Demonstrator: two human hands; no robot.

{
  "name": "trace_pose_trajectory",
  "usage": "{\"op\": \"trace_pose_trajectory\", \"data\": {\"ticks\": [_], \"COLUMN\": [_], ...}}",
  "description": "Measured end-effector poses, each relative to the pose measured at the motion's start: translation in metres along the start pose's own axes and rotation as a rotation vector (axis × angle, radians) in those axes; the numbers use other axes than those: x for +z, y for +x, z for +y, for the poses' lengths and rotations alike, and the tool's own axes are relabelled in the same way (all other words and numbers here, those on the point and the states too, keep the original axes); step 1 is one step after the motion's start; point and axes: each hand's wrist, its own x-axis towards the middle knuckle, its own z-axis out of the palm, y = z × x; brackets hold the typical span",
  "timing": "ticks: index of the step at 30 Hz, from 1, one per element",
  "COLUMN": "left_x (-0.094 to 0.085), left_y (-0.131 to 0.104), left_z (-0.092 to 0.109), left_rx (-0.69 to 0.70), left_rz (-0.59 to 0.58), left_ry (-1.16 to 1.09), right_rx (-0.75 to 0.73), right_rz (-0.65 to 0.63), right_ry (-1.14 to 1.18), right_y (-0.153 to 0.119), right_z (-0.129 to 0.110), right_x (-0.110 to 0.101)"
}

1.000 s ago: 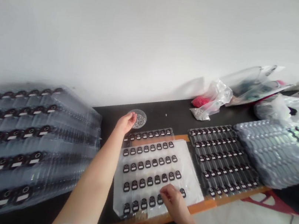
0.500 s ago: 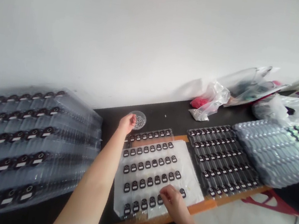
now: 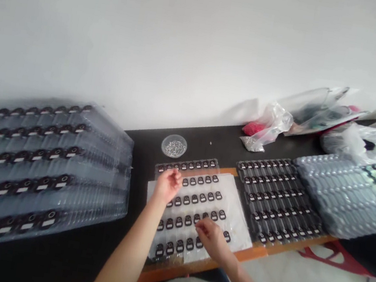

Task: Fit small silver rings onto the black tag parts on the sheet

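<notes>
A clear tray of small black tag-like parts (image 3: 190, 243) lies on white paper (image 3: 237, 224) in front of me, the parts set in rows. Over its upper left hovers my left hand (image 3: 168, 185), its fingertips drawn together; whatever they hold is too small to make out. My right hand (image 3: 211, 236) is above the lower right rows with thumb and fingers pinched, and anything between them is hidden. Behind the tray stands a round clear dish (image 3: 174, 146) holding many tiny silvery pieces.
Tall stacked trays of black parts (image 3: 46, 162) fill the left. To the right lie another filled tray (image 3: 278, 199) and stacked clear trays (image 3: 343, 192). Plastic bags (image 3: 270, 125) rest along the wall. A red stool (image 3: 336, 257) is below the table edge.
My left hand has moved from the dish down and toward me, over the tray. My right hand has shifted slightly up and left. The view has tilted a little.
</notes>
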Motion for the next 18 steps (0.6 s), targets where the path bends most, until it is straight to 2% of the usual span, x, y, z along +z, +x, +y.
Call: {"op": "trace_pose_trajectory", "data": {"ticks": [3, 5, 7, 9, 11, 13, 14, 15, 18], "left_x": [-0.009, -0.016, -0.022, -0.027, -0.029, -0.031, -0.031, -0.031, -0.035], "left_y": [-0.029, -0.043, -0.053, -0.061, -0.066, -0.070, -0.071, -0.072, -0.076], "left_z": [-0.027, -0.037, -0.042, -0.043, -0.042, -0.041, -0.041, -0.041, -0.044], "left_rx": [-0.044, -0.060, -0.074, -0.094, -0.123, -0.167, -0.194, -0.223, -0.325], "left_rz": [0.035, 0.052, 0.060, 0.059, 0.058, 0.058, 0.058, 0.058, 0.062], "left_ry": [-0.051, -0.064, -0.063, -0.046, -0.014, 0.034, 0.063, 0.095, 0.196], "right_rx": [-0.036, -0.042, -0.046, -0.028, 0.068, 0.281, 0.420, 0.568, 0.809], "right_rz": [-0.002, -0.024, -0.111, -0.257, -0.402, -0.469, -0.454, -0.380, -0.174], "right_ry": [0.021, 0.043, 0.073, 0.109, 0.136, 0.108, 0.036, -0.084, -0.181], "right_y": [0.008, 0.005, -0.006, -0.027, -0.055, -0.087, -0.104, -0.121, -0.175], "right_z": [-0.009, -0.016, -0.020, -0.015, 0.006, 0.040, 0.061, 0.083, 0.143], "right_x": [-0.002, -0.006, -0.012, -0.017, -0.017, -0.009, -0.001, 0.008, 0.046]}}
